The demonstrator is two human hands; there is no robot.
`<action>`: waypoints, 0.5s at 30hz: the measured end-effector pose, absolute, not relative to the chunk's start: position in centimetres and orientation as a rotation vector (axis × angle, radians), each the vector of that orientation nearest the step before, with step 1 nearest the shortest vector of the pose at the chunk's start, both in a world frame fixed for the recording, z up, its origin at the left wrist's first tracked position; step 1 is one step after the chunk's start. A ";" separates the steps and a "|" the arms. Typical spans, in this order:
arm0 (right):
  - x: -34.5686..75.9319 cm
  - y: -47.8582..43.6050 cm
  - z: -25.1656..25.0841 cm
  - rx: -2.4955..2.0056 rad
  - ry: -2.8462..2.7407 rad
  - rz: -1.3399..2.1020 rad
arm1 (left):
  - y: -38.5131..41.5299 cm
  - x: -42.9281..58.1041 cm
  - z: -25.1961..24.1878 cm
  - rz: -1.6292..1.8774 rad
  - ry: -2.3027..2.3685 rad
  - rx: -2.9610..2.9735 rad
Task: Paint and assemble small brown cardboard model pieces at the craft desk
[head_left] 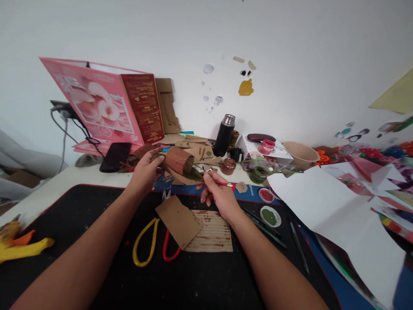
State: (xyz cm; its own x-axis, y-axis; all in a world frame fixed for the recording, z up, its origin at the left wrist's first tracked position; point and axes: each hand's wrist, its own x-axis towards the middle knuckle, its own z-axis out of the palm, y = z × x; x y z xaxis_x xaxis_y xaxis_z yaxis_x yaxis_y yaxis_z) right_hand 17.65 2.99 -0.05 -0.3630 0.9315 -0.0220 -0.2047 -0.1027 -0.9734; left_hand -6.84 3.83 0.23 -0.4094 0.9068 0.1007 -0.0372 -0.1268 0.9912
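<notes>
A curved cardboard piece (179, 162), painted reddish brown on its band and dark green at its right end, is held up above the back of the mat. My left hand (149, 164) is closed on its left end. At the green end is my right hand (220, 193), thumb and fingers pinched together. A thin red and white stick, perhaps a brush, shows beside its fingers; its hold is partly hidden. Below lie a plain cardboard piece (179, 221), a ridged, brown-stained cardboard sheet (213, 234), and scissors with yellow and red handles (154, 245).
A black mat (135, 286) covers the table front. Lids of red paint (266, 195) and green paint (270, 216) sit at right, near a pen (299, 247) and white paper (318, 206). Behind stand a black flask (224, 137), paint jars, cardboard scraps and a pink box (106, 103).
</notes>
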 end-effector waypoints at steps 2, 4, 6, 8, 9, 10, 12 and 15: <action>17.7 2.8 0.1 -0.869 -1.272 1.636 | 4.0 -7.0 0.1 1.631 1.390 0.991; 17.7 2.6 0.2 -0.864 -1.261 1.635 | 4.1 -7.1 -0.2 1.620 1.383 0.969; 17.7 2.6 0.3 -0.871 -1.248 1.628 | 4.3 -7.3 -0.6 1.608 1.402 0.975; 17.6 2.6 0.2 -0.873 -1.245 1.635 | 4.4 -7.3 -0.7 1.597 1.433 1.005; 17.6 2.6 0.1 -0.871 -1.248 1.641 | 4.4 -7.3 -0.7 1.591 1.445 1.022; 17.5 2.7 0.0 -0.868 -1.254 1.644 | 4.3 -7.3 -0.6 1.588 1.448 1.036; 17.4 2.8 -0.3 -0.860 -1.270 1.634 | 4.2 -7.2 -0.3 1.591 1.413 1.066; 17.4 3.0 -0.6 -0.863 -1.272 1.585 | 4.1 -7.1 0.0 1.575 1.357 1.134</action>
